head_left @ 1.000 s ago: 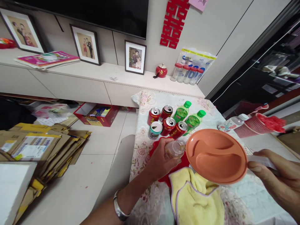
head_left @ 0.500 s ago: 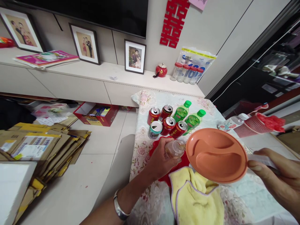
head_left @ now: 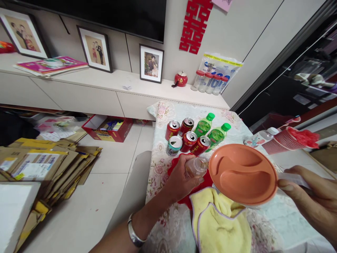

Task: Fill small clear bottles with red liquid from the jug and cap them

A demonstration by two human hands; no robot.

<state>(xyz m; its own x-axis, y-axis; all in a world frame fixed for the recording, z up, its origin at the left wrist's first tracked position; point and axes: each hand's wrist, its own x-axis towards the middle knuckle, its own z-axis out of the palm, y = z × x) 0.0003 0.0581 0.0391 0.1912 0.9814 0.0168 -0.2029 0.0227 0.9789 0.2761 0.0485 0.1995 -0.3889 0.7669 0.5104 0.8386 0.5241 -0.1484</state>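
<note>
Clasping clear jar [head_left: 195, 168] in left hand [head_left: 179, 181], orange dish [head_left: 243, 174] in right hand [head_left: 314, 207]; steady both, aligning rim with mouth, perhaps touching, hard to tell.

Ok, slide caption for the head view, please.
Left hand holds a clear jar beside the orange divided plate in the right hand, drink cans behind.

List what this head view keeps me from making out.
All in the head view:
- Lower part of the clear jar: hidden by the left hand.
- Part of the red mat: covered by the orange plate and yellow towel.
- Television: top cut off by the picture's upper edge.
- Carton label: print too small.
</note>
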